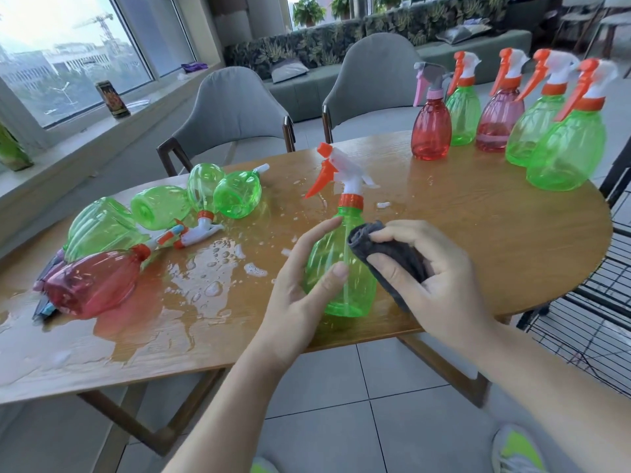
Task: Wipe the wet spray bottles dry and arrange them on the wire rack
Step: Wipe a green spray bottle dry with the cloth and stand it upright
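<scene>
Right hand is gripping a bunched dark grey cloth, fingers curled round it, pressing it to the right side of an upright see-through green plastic spray bottle w/ orange trigger and white head. Left hand is steadying that bottle from the left, fingers nearly straight, thumb and fingertips touching its body. The bottle is standing near the front edge of the oval wooden table, about mid-length.

Toward the table's left end, a pile of green bottles and one red bottle are lying on their sides in pooled water. Along the back right edge, five upright bottles, red and green, are standing in a row. The black wire rack is sitting off the table's right end, holding no bottle that I can see.

Risks, as I judge them: the light steadying touch on wet plastic could let the bottle slip or tip off the near edge; cloth pressure from one side could push it over; the puddle could re-wet its base.
</scene>
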The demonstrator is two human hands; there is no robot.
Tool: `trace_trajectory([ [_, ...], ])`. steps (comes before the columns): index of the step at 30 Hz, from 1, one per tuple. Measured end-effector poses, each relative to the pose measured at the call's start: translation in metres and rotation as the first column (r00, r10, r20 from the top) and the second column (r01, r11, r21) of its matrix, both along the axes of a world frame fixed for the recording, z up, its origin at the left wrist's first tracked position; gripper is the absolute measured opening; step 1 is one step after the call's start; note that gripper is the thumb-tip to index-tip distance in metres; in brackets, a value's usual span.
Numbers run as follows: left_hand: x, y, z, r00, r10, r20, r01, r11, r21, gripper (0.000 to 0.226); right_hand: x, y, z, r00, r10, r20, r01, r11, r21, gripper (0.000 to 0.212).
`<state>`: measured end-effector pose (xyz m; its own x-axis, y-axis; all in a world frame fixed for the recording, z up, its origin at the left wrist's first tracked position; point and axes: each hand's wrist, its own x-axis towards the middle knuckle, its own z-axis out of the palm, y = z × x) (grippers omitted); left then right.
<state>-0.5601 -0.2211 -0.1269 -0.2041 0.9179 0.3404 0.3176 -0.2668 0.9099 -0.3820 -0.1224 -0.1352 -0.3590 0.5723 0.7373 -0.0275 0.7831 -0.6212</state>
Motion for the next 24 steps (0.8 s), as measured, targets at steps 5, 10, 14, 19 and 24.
trace_trajectory([
  [5, -0.013, -0.004, -0.001, 0.993, -0.023, 0.118, 0.031, 0.997, -0.069, 0.06, 0.0, -0.012, -0.003, 0.997, 0.026, 0.07, -0.033, 0.994, 0.1, 0.019],
  [10, -0.02, -0.005, 0.003, 0.99, -0.073, 0.119, 0.086, 0.99, -0.11, 0.064, -0.005, -0.006, 0.006, 0.999, 0.024, 0.029, -0.025, 0.999, 0.039, 0.021],
  [14, -0.018, -0.003, 0.003, 0.988, -0.06, 0.142, 0.073, 0.993, -0.089, 0.064, -0.005, -0.011, 0.002, 0.997, 0.026, 0.069, -0.035, 0.99, 0.139, 0.018],
  [19, -0.017, 0.002, 0.003, 0.988, 0.016, 0.157, -0.001, 0.996, -0.095, 0.053, -0.002, -0.018, -0.007, 0.982, 0.053, 0.181, -0.113, 0.932, 0.345, 0.015],
  [24, -0.017, 0.002, 0.004, 0.984, 0.002, 0.177, 0.019, 0.993, -0.115, 0.052, 0.001, -0.014, -0.009, 0.97, 0.035, 0.241, -0.145, 0.877, 0.457, 0.014],
])
